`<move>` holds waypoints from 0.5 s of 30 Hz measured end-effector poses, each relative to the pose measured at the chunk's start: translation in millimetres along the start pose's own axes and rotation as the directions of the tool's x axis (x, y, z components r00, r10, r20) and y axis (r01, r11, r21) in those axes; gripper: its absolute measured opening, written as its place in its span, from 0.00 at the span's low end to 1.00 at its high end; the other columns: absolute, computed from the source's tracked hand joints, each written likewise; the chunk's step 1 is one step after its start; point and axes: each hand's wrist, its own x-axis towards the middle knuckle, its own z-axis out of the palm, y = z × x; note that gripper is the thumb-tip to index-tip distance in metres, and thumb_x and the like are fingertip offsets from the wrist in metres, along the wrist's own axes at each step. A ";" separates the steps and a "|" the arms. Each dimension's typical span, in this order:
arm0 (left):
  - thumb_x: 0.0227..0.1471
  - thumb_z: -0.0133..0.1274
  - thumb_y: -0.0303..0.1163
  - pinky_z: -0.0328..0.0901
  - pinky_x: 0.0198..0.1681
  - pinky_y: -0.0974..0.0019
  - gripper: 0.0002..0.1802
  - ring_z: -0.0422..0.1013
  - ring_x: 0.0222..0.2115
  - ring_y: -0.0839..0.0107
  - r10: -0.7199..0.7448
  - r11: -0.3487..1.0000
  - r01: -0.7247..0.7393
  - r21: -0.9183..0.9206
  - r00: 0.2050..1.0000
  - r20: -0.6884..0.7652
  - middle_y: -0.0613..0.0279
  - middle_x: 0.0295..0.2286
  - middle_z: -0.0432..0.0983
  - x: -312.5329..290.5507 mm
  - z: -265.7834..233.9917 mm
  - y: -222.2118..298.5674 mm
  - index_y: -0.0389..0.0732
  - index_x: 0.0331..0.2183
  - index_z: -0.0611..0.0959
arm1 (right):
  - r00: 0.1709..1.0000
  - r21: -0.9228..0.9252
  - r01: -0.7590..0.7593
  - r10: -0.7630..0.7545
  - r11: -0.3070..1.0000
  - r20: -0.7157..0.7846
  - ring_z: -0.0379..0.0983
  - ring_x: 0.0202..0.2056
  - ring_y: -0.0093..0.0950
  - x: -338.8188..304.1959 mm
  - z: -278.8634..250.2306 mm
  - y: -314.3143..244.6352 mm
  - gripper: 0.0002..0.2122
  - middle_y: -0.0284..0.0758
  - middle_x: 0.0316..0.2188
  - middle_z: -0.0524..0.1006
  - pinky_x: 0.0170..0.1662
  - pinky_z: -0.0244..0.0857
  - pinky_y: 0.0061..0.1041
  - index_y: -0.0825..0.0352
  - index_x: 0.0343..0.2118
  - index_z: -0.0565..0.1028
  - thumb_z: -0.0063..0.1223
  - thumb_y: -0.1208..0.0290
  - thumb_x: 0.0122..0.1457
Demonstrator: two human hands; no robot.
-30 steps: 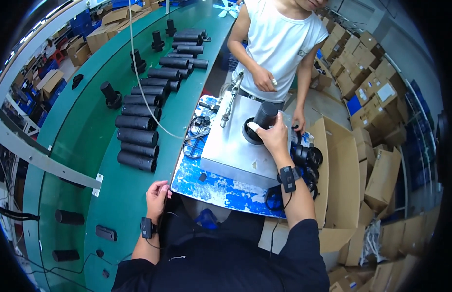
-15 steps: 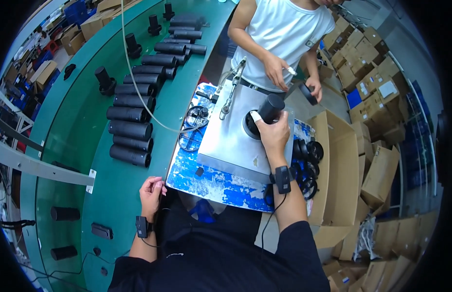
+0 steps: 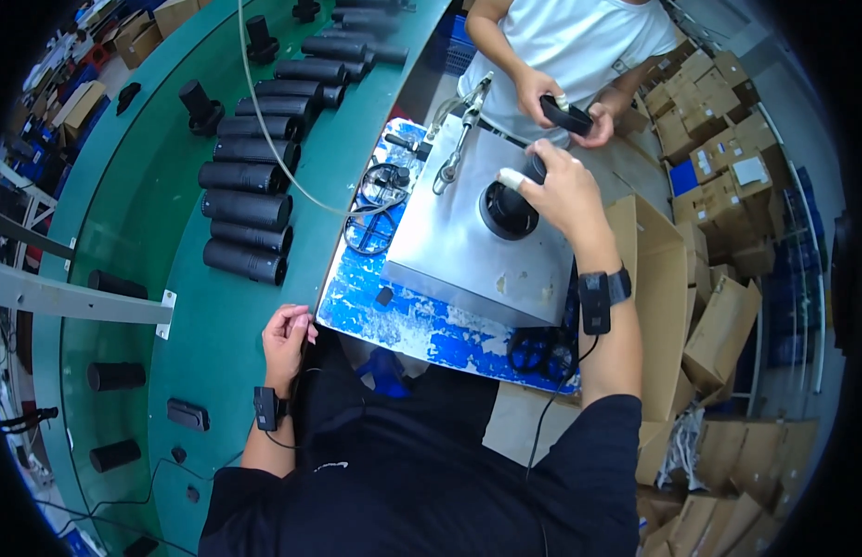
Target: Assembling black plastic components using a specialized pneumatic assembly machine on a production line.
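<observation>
My right hand (image 3: 568,193) is closed around the upper part of a black cylinder (image 3: 537,169), and its thumb has a white wrap. Below it, a round black base (image 3: 508,212) sits on top of a silver metal box (image 3: 449,227). The fingers hide part of the cylinder. My left hand (image 3: 288,336) rests beside the corner of the blue worn board (image 3: 403,325), fingers curled in, with nothing visible in them. Across the box, a co-worker holds a black ring-shaped part (image 3: 566,115) in both hands.
Rows of black tubes (image 3: 245,209) lie on the green bench (image 3: 208,334) at left. A toggle clamp (image 3: 460,139) stands on the box's far left, near a pale hose. Black spoked wheels (image 3: 375,232) lie on the board. An open carton (image 3: 658,278) stands at right.
My right hand has shifted up around the cylinder's top. The co-worker has brought both hands together on the black ring. My left hand stays by the board corner. The view has shifted slightly.
</observation>
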 end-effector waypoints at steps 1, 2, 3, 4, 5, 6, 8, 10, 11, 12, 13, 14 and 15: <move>0.67 0.53 0.20 0.70 0.31 0.74 0.07 0.75 0.29 0.75 0.006 1.000 -0.006 -0.004 1.000 -0.004 0.58 0.38 0.77 -0.5 -0.1 -0.3 0.30 0.46 0.82 | 1.000 0.000 -0.007 0.007 1.000 0.011 0.80 0.41 0.54 -4.1 3.6 0.2 0.23 0.49 0.37 0.82 0.46 0.73 0.47 0.62 0.48 0.76 0.70 0.52 0.56; 0.67 0.53 0.20 0.70 0.31 0.74 0.07 0.75 0.29 0.75 0.013 1.000 -0.013 -0.007 1.000 -0.007 0.58 0.38 0.77 -1.4 -0.3 -0.6 0.31 0.46 0.82 | 0.998 0.022 -0.048 0.049 0.999 -0.032 0.79 0.40 0.54 -10.1 8.5 -0.8 0.22 0.50 0.36 0.81 0.46 0.73 0.48 0.62 0.46 0.76 0.69 0.53 0.57; 0.67 0.53 0.20 0.70 0.31 0.74 0.07 0.75 0.29 0.75 0.000 1.000 0.000 -0.005 1.000 -0.004 0.58 0.38 0.77 -2.5 -0.6 -0.2 0.31 0.46 0.82 | 0.993 0.044 -0.089 0.092 0.995 -0.074 0.79 0.40 0.55 -16.2 12.1 -2.9 0.21 0.50 0.35 0.80 0.45 0.72 0.48 0.63 0.45 0.76 0.68 0.53 0.58; 0.67 0.53 0.20 0.70 0.31 0.74 0.07 0.75 0.29 0.75 0.004 1.000 -0.004 -0.002 1.000 -0.010 0.58 0.38 0.77 -2.2 -0.2 0.9 0.31 0.46 0.82 | 0.984 0.069 -0.122 0.130 0.990 -0.118 0.78 0.40 0.56 -17.9 14.5 -3.1 0.19 0.50 0.34 0.80 0.45 0.72 0.49 0.64 0.43 0.76 0.67 0.54 0.59; 0.68 0.53 0.20 0.70 0.31 0.74 0.07 0.75 0.29 0.75 0.009 1.000 -0.009 0.002 1.000 -0.016 0.58 0.38 0.77 -2.3 -0.1 1.8 0.31 0.46 0.82 | 0.985 0.069 -0.126 0.133 0.990 -0.112 0.78 0.40 0.56 -18.8 15.0 -1.6 0.19 0.50 0.34 0.80 0.45 0.72 0.49 0.64 0.43 0.76 0.67 0.54 0.59; 0.68 0.53 0.20 0.70 0.31 0.74 0.07 0.75 0.29 0.75 0.014 1.000 -0.014 0.007 1.000 -0.020 0.57 0.39 0.77 -3.1 -0.2 1.6 0.31 0.46 0.82 | 0.990 0.065 -0.105 0.111 0.992 -0.092 0.78 0.40 0.55 -19.7 14.0 -0.3 0.19 0.50 0.34 0.79 0.44 0.72 0.48 0.64 0.43 0.76 0.67 0.54 0.59; 0.68 0.53 0.20 0.70 0.32 0.74 0.07 0.75 0.29 0.75 0.009 1.000 -0.008 0.020 1.000 -0.016 0.57 0.39 0.77 -7.0 -1.0 -0.7 0.31 0.46 0.82 | 0.996 0.058 -0.064 0.068 0.996 -0.056 0.78 0.40 0.54 -22.4 10.3 2.7 0.19 0.49 0.36 0.79 0.44 0.71 0.47 0.64 0.42 0.75 0.67 0.55 0.58; 0.68 0.54 0.21 0.70 0.32 0.74 0.07 0.75 0.29 0.75 0.015 0.999 -0.015 0.044 1.000 0.001 0.57 0.39 0.77 -4.8 -5.8 -0.2 0.31 0.46 0.82 | 0.998 0.123 0.061 -0.063 0.990 0.015 0.77 0.40 0.53 -11.8 7.1 11.5 0.19 0.48 0.37 0.78 0.44 0.71 0.46 0.64 0.42 0.75 0.67 0.56 0.58; 0.68 0.54 0.21 0.70 0.32 0.74 0.07 0.75 0.29 0.75 0.015 0.999 -0.015 0.041 1.000 0.012 0.57 0.39 0.77 -2.5 -3.9 -2.8 0.31 0.46 0.82 | 0.976 0.186 0.188 -0.205 0.964 0.078 0.77 0.40 0.52 -3.4 2.8 21.2 0.19 0.48 0.38 0.78 0.45 0.71 0.45 0.64 0.42 0.75 0.67 0.56 0.58; 0.68 0.54 0.21 0.71 0.32 0.74 0.07 0.75 0.29 0.76 0.004 1.000 -0.004 0.027 1.000 0.014 0.57 0.38 0.77 -0.5 -2.5 -6.0 0.31 0.46 0.82 | 0.929 0.255 0.305 -0.346 0.917 0.131 0.76 0.40 0.52 1.3 -0.7 29.3 0.19 0.48 0.40 0.78 0.45 0.71 0.44 0.64 0.42 0.75 0.67 0.56 0.58; 0.68 0.54 0.21 0.71 0.32 0.73 0.07 0.75 0.29 0.76 -0.008 1.000 0.007 0.013 1.000 0.015 0.57 0.38 0.78 1.3 -0.8 -9.4 0.31 0.46 0.82 | 0.933 0.248 0.298 -0.336 0.922 0.130 0.76 0.40 0.52 2.2 -2.1 36.3 0.19 0.48 0.40 0.78 0.45 0.71 0.44 0.64 0.42 0.75 0.67 0.56 0.58; 0.68 0.54 0.21 0.71 0.33 0.73 0.07 0.75 0.30 0.76 0.017 1.000 -0.017 0.010 1.000 0.002 0.57 0.38 0.78 -0.7 -2.7 -1.4 0.31 0.46 0.82 | 0.916 0.264 0.335 -0.378 0.904 0.133 0.77 0.41 0.49 6.0 -8.4 35.1 0.19 0.47 0.40 0.77 0.46 0.72 0.42 0.64 0.43 0.75 0.68 0.56 0.57; 0.68 0.54 0.21 0.71 0.33 0.73 0.07 0.75 0.30 0.76 0.053 0.998 -0.053 0.018 0.999 0.000 0.57 0.38 0.78 -3.0 -3.5 6.2 0.31 0.46 0.82 | 0.898 0.280 0.372 -0.420 0.885 0.134 0.77 0.41 0.47 9.3 -13.6 33.3 0.20 0.46 0.41 0.77 0.47 0.72 0.40 0.64 0.43 0.75 0.69 0.56 0.57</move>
